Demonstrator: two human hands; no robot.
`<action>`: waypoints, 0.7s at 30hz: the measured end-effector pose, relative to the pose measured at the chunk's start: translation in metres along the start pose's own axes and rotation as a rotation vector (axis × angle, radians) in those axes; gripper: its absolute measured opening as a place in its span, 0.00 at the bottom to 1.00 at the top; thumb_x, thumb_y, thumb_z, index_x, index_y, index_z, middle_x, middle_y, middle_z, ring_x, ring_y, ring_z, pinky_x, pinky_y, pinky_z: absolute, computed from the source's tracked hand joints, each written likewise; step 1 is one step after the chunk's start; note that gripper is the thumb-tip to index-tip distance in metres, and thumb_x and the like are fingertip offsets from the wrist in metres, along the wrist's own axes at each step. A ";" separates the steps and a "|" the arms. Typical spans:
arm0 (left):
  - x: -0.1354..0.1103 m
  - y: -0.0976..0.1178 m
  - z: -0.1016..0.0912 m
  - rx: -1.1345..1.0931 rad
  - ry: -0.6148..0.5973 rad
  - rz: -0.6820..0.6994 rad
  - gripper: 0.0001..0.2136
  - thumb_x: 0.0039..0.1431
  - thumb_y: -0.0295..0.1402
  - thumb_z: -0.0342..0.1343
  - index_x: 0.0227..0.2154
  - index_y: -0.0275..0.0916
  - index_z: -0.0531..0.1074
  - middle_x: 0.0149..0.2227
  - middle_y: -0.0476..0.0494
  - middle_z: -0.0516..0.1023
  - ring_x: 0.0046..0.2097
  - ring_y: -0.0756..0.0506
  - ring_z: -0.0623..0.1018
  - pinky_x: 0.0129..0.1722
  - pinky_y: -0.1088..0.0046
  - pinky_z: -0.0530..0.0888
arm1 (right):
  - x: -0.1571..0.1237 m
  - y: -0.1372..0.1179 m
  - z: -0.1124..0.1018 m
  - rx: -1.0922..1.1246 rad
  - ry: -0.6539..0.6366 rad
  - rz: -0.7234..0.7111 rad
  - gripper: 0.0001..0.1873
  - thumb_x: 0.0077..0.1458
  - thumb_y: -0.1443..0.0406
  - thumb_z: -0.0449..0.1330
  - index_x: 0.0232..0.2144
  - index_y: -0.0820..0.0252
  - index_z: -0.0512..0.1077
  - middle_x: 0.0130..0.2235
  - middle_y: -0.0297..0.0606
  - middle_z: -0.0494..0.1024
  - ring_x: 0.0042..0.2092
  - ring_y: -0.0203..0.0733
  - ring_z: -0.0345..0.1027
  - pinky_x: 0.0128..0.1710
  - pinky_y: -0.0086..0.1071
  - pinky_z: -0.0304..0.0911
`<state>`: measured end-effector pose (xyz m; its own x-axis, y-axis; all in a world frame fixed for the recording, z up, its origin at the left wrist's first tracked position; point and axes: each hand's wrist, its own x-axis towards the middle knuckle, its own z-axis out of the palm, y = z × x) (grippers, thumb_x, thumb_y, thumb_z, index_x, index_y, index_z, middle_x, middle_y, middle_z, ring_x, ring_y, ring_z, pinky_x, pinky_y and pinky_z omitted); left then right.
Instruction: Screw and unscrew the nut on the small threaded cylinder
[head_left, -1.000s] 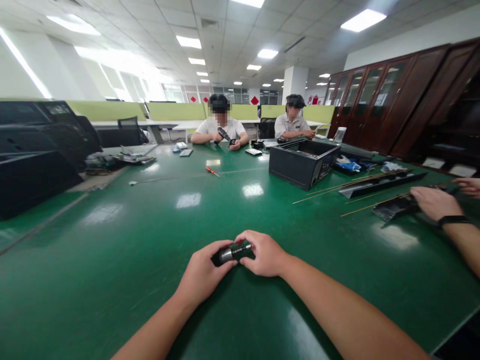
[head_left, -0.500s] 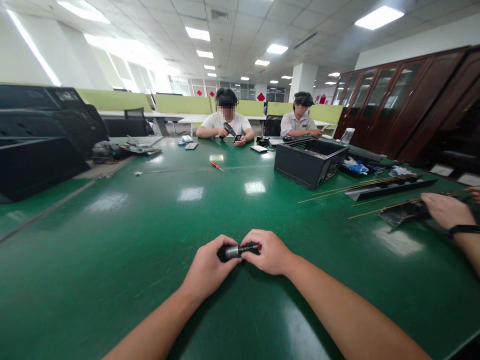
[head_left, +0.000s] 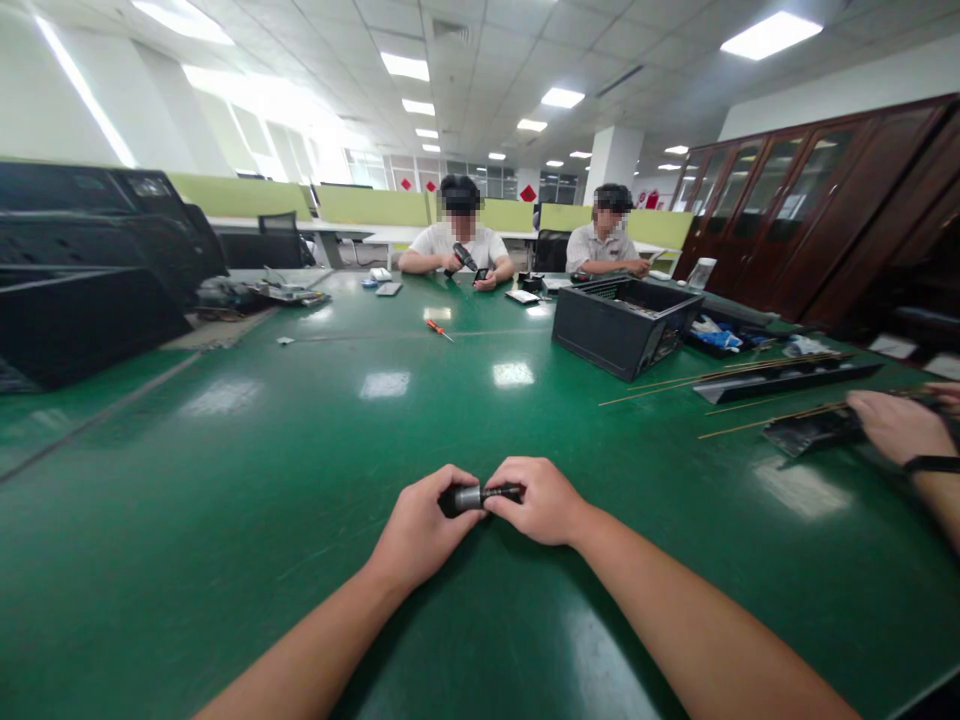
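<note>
My left hand (head_left: 426,525) is closed round a small silver-and-black cylinder (head_left: 468,497), just above the green table. Pinched between the thumb and fingers of my right hand (head_left: 541,502) is a thin dark ringed rod (head_left: 502,491). The rod lines up with the silver end of the cylinder and meets it between the two hands; whether they are one piece I cannot tell. My fingers hide the cylinder's black left end in part, and the rod's right end.
An orange screwdriver (head_left: 439,330) lies farther out on the green table (head_left: 300,470). Back right stands a black computer case (head_left: 600,335). Metal strips (head_left: 784,380), thin rods and a co-worker's hand (head_left: 900,425) are at right. Two people sit opposite, one holding a power drill (head_left: 465,257).
The view has swung slightly left, so the background sits farther right. Both hands keep nearly the same place and the same grip on the cylinder and rod.
</note>
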<state>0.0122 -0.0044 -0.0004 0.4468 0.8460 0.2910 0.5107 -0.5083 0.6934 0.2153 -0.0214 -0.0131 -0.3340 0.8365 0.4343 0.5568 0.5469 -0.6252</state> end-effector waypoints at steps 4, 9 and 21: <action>0.000 0.000 0.000 0.006 0.013 0.002 0.08 0.52 0.34 0.61 0.36 0.42 0.74 0.35 0.49 0.79 0.38 0.45 0.77 0.39 0.70 0.71 | 0.000 0.000 -0.001 0.000 -0.001 0.010 0.05 0.54 0.66 0.64 0.34 0.58 0.79 0.34 0.37 0.79 0.37 0.40 0.72 0.39 0.31 0.63; 0.000 0.000 0.000 0.018 0.026 0.011 0.07 0.52 0.34 0.61 0.36 0.42 0.74 0.35 0.49 0.79 0.38 0.45 0.78 0.39 0.70 0.71 | 0.000 0.001 -0.002 0.003 0.004 0.010 0.05 0.54 0.65 0.64 0.34 0.57 0.79 0.34 0.37 0.79 0.37 0.40 0.72 0.39 0.31 0.63; 0.000 -0.001 0.000 0.016 0.042 0.026 0.08 0.53 0.36 0.60 0.36 0.41 0.74 0.35 0.49 0.79 0.38 0.45 0.78 0.39 0.71 0.71 | -0.001 0.000 -0.002 -0.005 0.012 0.036 0.05 0.54 0.64 0.64 0.34 0.57 0.78 0.33 0.36 0.78 0.34 0.39 0.70 0.36 0.31 0.61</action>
<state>0.0115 -0.0041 -0.0012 0.4289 0.8382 0.3369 0.5108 -0.5326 0.6748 0.2168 -0.0223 -0.0122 -0.3044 0.8552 0.4195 0.5720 0.5163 -0.6374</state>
